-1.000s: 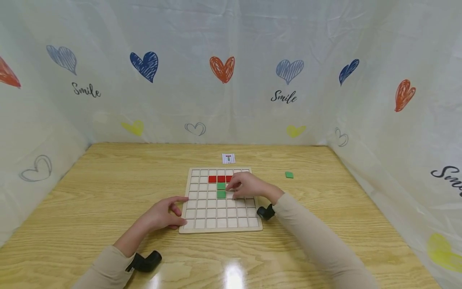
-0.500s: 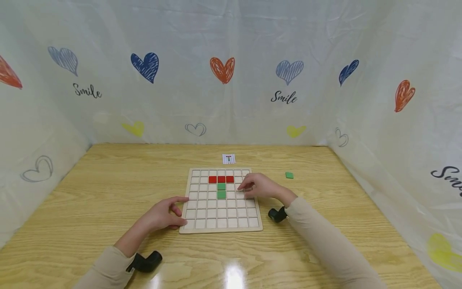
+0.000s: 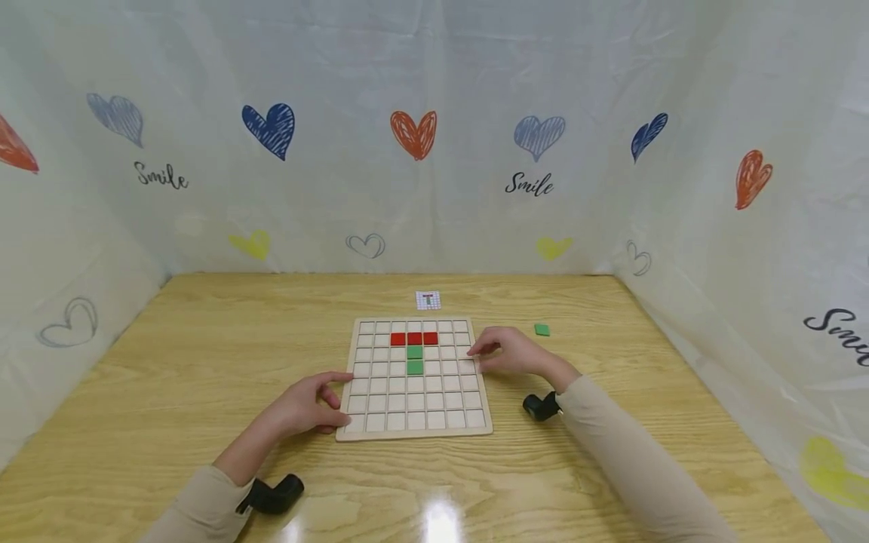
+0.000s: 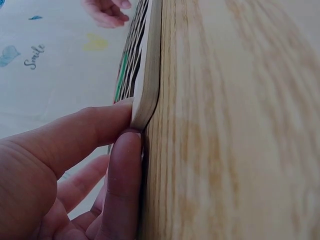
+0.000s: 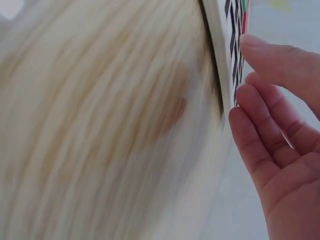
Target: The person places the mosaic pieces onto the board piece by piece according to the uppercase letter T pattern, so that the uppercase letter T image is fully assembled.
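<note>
A square wooden grid board (image 3: 416,401) lies flat on the table. Three red tiles (image 3: 414,338) form a row near its far side, and two green tiles (image 3: 415,367) run down from the middle one. My left hand (image 3: 307,406) holds the board at its near left corner; in the left wrist view the thumb (image 4: 102,122) lies over the rim, with a finger against the edge below. My right hand (image 3: 519,351) is by the board's right edge, fingers loosely bent. The right wrist view shows nothing between thumb and fingers (image 5: 262,125).
A loose green tile (image 3: 541,329) lies on the wooden table (image 3: 237,317), right of the board. Behind the board is a small card (image 3: 428,300) printed with a T pattern on a grid. White sheeting (image 3: 339,188) with hearts encloses the back and sides.
My right hand has moved rightward from beside the green tiles to the board's right edge, uncovering the rightmost red tile. My left hand keeps its place.
</note>
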A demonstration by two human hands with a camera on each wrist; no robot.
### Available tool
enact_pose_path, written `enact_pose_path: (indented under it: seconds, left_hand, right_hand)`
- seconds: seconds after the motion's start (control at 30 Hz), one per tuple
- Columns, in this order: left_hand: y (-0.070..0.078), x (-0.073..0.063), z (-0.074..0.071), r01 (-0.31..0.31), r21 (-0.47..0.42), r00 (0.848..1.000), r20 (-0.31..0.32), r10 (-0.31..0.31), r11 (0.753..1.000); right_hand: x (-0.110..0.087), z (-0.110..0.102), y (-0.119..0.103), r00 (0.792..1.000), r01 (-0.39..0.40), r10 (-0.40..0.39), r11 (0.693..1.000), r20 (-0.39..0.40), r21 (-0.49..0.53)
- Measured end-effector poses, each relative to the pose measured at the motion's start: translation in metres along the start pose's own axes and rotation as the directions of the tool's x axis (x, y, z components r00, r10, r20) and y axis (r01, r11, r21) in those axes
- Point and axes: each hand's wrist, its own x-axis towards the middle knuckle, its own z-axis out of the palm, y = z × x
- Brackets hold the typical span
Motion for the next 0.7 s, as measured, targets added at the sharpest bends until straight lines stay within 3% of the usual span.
enact_pose_path:
  seconds: [0.7]
  left_hand:
    - [-0.001, -0.001, -0.002, -0.015, -0.027, 1.0, 0.019, 0.016, 1.0]
  right_hand:
    - [-0.034, -0.022, 0.028, 0.995, -0.017, 0.017, 1.0, -0.101, -0.003]
